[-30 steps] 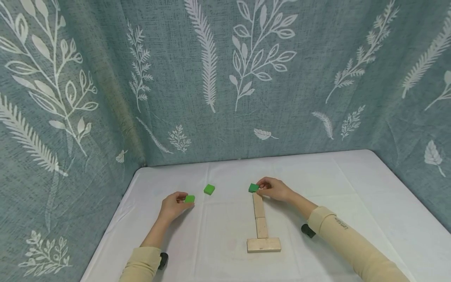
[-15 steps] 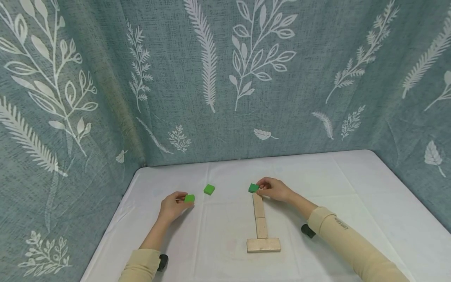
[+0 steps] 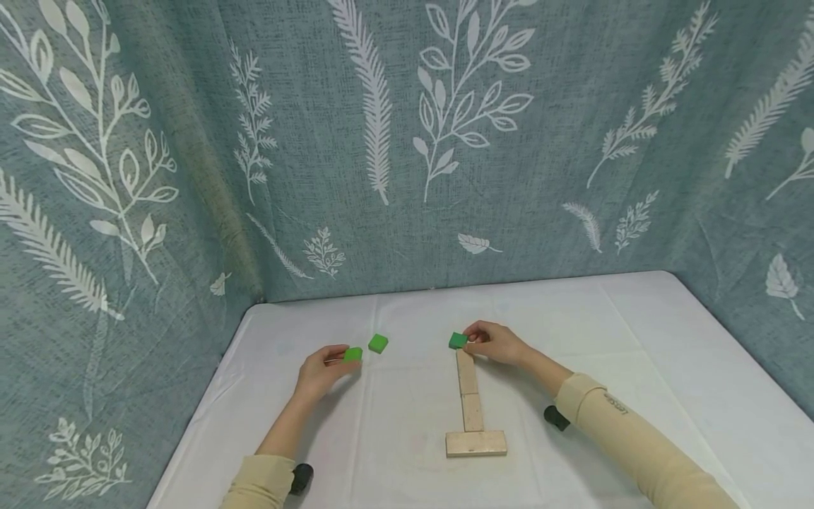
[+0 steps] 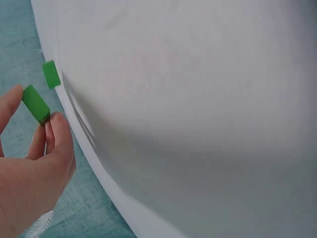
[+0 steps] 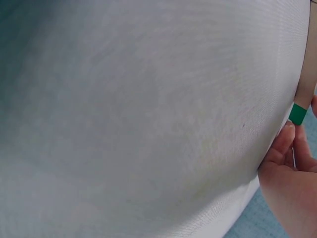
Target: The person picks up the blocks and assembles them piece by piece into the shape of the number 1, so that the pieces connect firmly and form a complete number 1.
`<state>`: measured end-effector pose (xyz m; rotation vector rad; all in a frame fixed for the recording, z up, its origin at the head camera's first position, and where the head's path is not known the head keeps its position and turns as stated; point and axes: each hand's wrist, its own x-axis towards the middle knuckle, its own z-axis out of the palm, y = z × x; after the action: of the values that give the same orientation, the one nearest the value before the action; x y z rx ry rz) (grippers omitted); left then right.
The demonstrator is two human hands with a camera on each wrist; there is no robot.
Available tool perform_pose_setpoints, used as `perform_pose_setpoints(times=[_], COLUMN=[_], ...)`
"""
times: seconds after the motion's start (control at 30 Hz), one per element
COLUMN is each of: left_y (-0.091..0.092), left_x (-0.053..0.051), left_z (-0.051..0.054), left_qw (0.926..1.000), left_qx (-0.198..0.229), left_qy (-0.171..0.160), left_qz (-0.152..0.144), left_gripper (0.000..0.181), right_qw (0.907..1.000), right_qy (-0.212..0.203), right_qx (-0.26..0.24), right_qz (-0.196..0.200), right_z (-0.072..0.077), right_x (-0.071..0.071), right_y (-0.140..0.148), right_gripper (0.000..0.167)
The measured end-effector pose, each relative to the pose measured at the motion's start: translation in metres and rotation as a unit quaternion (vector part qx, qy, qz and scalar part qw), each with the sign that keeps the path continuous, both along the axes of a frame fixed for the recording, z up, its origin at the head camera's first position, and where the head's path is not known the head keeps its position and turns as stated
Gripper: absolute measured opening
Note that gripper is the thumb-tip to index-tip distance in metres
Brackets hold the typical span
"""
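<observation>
My left hand [image 3: 320,373] holds a light green block [image 3: 353,354] between thumb and fingers, and in the left wrist view that block [image 4: 35,104] is pinched at its two ends. A second light green block [image 3: 378,343] lies on the table just beyond it to the right. With thumb and fingertips, my right hand [image 3: 502,343] pinches a dark green block [image 3: 458,341] at the far end of a line of wooden blocks. The line has a far plank [image 3: 467,372] and a near plank [image 3: 473,413], with a crosswise plank [image 3: 475,444] at its near end.
A white cloth [image 3: 407,410] covers the table. Patterned blue-green curtains [image 3: 407,240] hang behind it and at both sides. Black devices sit at the left wrist [image 3: 302,479] and the right wrist [image 3: 556,418].
My left hand has moved right and slightly away from me with the light green block, closer to the one on the table. The right hand and the wooden planks have stayed in place.
</observation>
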<state>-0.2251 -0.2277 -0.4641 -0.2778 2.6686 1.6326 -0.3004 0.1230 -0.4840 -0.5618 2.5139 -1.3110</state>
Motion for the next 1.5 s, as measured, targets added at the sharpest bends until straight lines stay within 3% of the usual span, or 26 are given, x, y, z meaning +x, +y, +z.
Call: perform_pose_setpoints(times=[0.17, 0.5, 1.17, 1.5], left_y=[0.008, 0.028, 0.068, 0.083], left_x=[0.001, 0.003, -0.009, -0.013], left_z=[0.001, 0.005, 0.004, 0.003], left_qw=[0.9995, 0.999, 0.9955, 0.9956], left_qx=[0.031, 0.035, 0.069, 0.051], left_qy=[-0.007, -0.014, -0.001, -0.004], left_qz=[-0.005, -0.026, -0.065, -0.079], left_gripper=[0.049, 0.052, 0.047, 0.049], right_qw=[1.0, 1.0, 1.0, 1.0], right_qy=[-0.005, -0.001, 0.004, 0.005], right_qx=[0.001, 0.0, -0.003, 0.004], right_qz=[-0.004, -0.001, 0.001, 0.0], right_z=[0.001, 0.001, 0.0, 0.002], right_x=[0.001, 0.001, 0.002, 0.003], right_y=[0.0, 0.0, 0.0, -0.001], right_gripper=[0.029, 0.03, 0.029, 0.028])
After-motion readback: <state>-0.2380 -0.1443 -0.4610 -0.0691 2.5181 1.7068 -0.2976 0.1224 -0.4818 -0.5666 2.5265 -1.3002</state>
